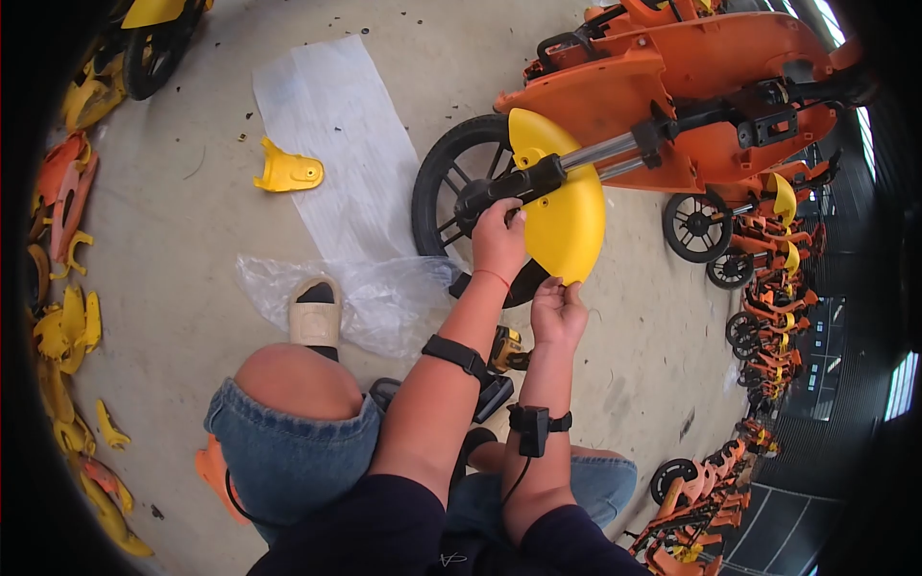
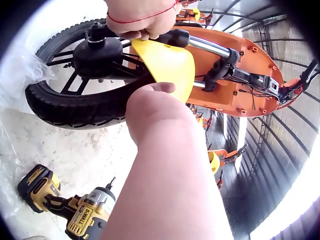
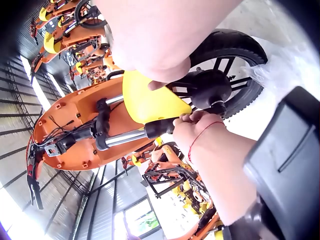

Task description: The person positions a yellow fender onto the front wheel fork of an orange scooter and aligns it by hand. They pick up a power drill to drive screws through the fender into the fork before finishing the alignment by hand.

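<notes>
A yellow fender (image 1: 567,226) lies against the front wheel (image 1: 451,158) of an orange scooter body (image 1: 711,86), beside its fork. My left hand (image 1: 499,245), with a red string round the wrist, curls its fingers round the black lower fork leg (image 1: 523,185), close to the fender's edge. At the fender's lower tip, my right hand (image 1: 560,315) pinches the rim between thumb and fingers. In the left wrist view the right hand (image 2: 155,107) touches the fender (image 2: 172,65). The right wrist view shows the left fingertips (image 3: 192,117) at the fork leg (image 3: 159,128); what lies beneath them is hidden.
A yellow-black power drill (image 1: 505,349) lies on the floor below the hands. Clear plastic film (image 1: 370,298), a white sheet (image 1: 336,125) and a yellow part (image 1: 288,170) lie left of the wheel. Scooters line the right; orange and yellow parts line the left.
</notes>
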The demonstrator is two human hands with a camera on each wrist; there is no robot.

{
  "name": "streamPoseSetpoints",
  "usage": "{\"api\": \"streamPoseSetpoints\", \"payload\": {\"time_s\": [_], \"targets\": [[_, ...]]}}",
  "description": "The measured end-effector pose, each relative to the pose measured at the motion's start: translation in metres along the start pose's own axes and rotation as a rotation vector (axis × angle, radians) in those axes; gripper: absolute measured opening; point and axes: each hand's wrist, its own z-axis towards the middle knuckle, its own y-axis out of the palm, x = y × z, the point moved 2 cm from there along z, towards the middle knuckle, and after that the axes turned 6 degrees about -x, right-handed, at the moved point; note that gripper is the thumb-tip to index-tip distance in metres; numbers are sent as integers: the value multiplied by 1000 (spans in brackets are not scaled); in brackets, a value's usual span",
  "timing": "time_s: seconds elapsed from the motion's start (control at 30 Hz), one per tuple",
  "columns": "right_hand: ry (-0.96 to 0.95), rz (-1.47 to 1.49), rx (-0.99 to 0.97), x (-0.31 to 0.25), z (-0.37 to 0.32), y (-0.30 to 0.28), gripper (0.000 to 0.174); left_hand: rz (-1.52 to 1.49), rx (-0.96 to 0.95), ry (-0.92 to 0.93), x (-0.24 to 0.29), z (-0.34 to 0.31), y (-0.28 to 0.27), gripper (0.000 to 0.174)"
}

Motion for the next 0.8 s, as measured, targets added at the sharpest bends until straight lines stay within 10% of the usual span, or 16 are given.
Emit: {"api": "streamPoseSetpoints", "payload": {"time_s": [0.8], "targets": [[9,78,30,11,-2,5,24,-33,26,73,12,0,-2,22]]}}
